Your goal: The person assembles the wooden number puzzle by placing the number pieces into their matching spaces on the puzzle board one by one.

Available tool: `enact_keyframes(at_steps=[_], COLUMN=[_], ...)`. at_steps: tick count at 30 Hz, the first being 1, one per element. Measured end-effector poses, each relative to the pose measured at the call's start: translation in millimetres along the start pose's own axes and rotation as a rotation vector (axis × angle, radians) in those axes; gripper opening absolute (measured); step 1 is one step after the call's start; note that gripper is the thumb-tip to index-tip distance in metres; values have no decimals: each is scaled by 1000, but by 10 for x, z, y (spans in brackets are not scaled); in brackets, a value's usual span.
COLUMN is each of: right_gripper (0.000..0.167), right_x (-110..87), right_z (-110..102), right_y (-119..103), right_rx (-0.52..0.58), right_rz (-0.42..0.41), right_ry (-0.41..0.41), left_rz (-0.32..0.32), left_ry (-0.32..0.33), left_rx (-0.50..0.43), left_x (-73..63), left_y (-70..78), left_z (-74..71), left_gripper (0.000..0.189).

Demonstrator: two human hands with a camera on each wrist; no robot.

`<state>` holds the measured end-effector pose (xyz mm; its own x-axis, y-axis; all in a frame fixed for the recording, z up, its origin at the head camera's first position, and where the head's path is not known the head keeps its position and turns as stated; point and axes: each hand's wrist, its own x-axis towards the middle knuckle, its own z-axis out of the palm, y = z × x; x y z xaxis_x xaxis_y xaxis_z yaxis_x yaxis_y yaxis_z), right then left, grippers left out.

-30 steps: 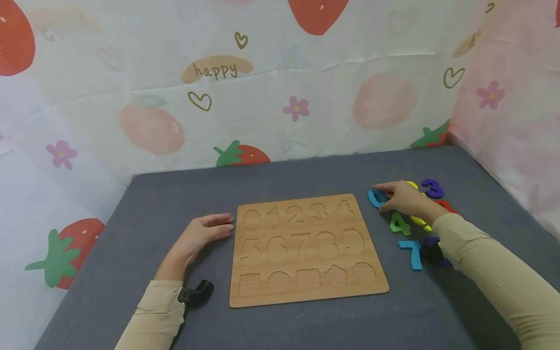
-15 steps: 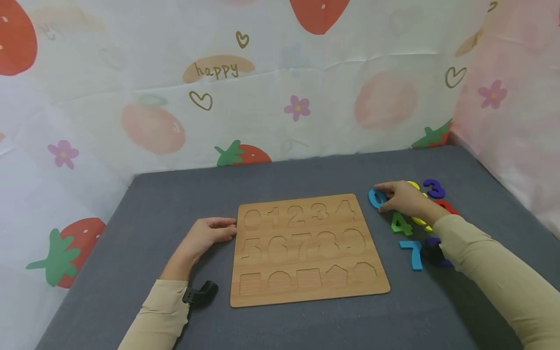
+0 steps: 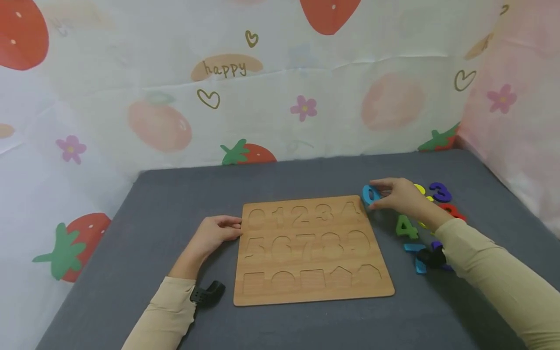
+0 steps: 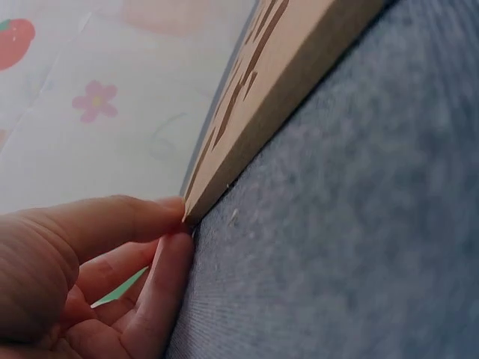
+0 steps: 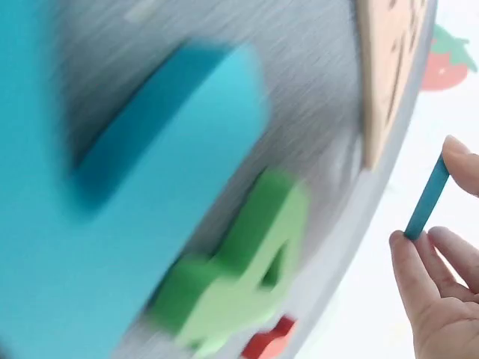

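My right hand [image 3: 395, 197] pinches a blue number 0 [image 3: 366, 194] between thumb and fingertips. In the right wrist view the blue 0 [image 5: 429, 198] shows edge-on, held off the table. It is close to the upper right corner of a wooden number puzzle board [image 3: 315, 250], whose recesses have digit and shape outlines. My left hand [image 3: 214, 233] touches the board's left edge with its fingertips. In the left wrist view thumb and fingers of the left hand [image 4: 127, 262] meet at the board's corner [image 4: 247, 134].
Right of the board lie a green 4 [image 3: 406, 227], a blue 7 [image 3: 421, 266], a purple 3 [image 3: 441, 192], a red piece [image 3: 452, 211] and several yellow pieces, partly hidden by the right arm. A patterned cloth [image 3: 271, 112] stands behind the grey table [image 3: 210, 187].
The right hand has lifted the blue 0 from the table and moved it left towards the board. The left hand has come from beside the board to its left edge.
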<state>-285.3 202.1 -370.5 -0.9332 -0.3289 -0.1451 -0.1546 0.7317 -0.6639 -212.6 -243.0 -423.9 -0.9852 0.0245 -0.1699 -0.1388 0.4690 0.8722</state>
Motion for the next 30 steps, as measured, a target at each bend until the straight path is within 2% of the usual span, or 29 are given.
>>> enact_keyframes(at_steps=[8,14,18,25,30], right_gripper=[67,67,67,67,66], right_x=[57,145,215,355,404], right_z=[202,377,505,761,917], right_y=[-307,-521,-670,-927,-1097], right_rx=[42,87,127,134,141], right_rz=[-40,-65,-74,-73,-108], right_ry=[23,26,10,-31,-57], left_rz=[7,-4,0,-8,0], left_ry=[45,32,32,41,39], left_rx=[44,43,31,15,-5], left_x=[24,27,29,11,-5], left_y=[26,6,-5,-9,-12], left_z=[33,52,47,27,18], left_gripper=[40,41,40,40,42])
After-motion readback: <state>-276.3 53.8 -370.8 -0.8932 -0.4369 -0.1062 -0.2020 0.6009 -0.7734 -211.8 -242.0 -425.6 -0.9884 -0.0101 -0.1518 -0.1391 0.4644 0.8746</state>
